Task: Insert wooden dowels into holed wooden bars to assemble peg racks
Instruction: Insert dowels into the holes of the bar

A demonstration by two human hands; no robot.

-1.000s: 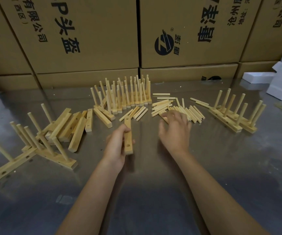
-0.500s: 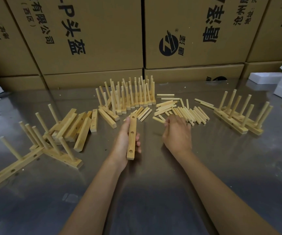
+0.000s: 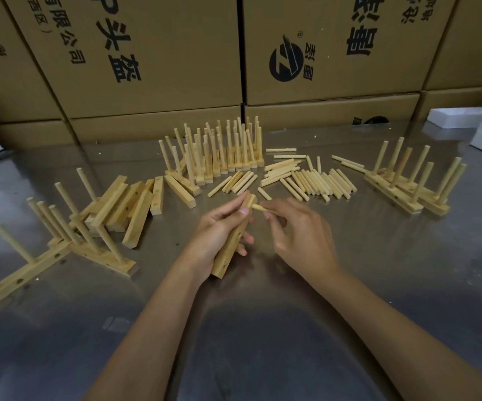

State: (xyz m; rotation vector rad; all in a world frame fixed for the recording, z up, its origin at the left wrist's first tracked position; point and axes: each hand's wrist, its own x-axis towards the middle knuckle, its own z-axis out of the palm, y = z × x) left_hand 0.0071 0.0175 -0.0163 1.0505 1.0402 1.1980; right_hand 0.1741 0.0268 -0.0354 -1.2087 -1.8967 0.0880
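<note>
Gripping the holed bar [image 3: 232,241], my left hand [image 3: 217,230] hides its middle; my right hand [image 3: 300,232], empty before, now pinches a half-hidden dowel [image 3: 258,207].

Premises: warehouse or packing workshop. Evidence: printed cardboard cartons [image 3: 153,53] stacked behind a metal worktable [image 3: 263,328]; white foam blocks [image 3: 454,117]; batches of assembled peg racks [image 3: 222,151].

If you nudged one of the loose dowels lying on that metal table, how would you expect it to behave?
The loose dowels look round and smooth, so one would probably roll on the shiny metal table. They look thin, probably light, and seem stiff: those in the finished racks stand straight.
</note>
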